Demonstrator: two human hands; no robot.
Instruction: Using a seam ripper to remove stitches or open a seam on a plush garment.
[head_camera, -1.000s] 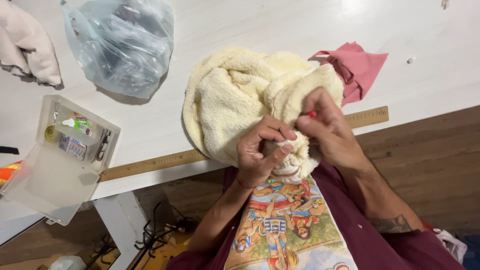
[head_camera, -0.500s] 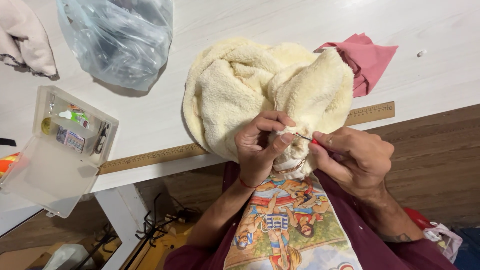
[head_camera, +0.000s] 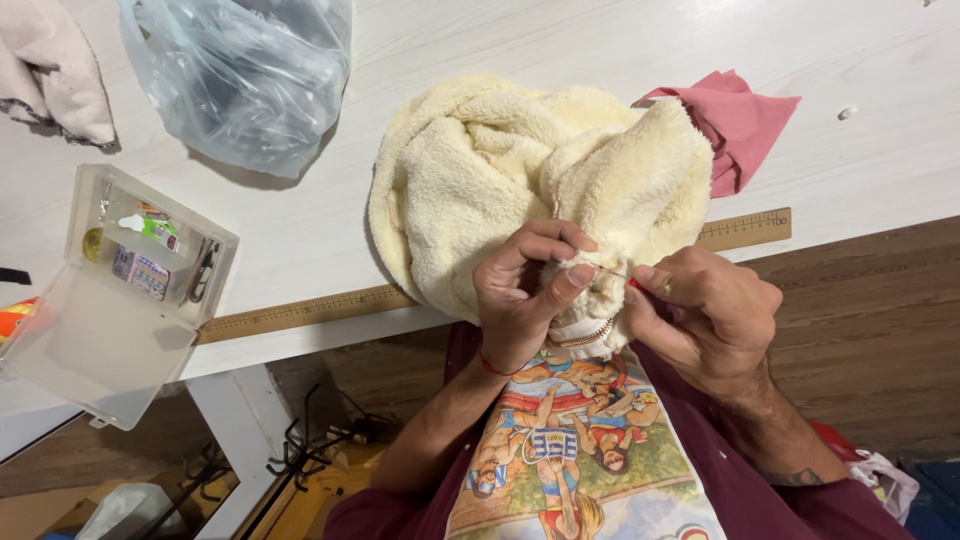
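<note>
A white desk carries a cream fleece garment that hangs over its near edge, with a wooden ruler along that edge, a pink cloth just behind the fleece, and a clear plastic bag toward the far left corner. An open clear box overhangs the near left edge, above a wood floor. The left hand pinches a fold of fleece by its zipper with fingers closed, while the right hand has its fingers closed on a thin needle.
</note>
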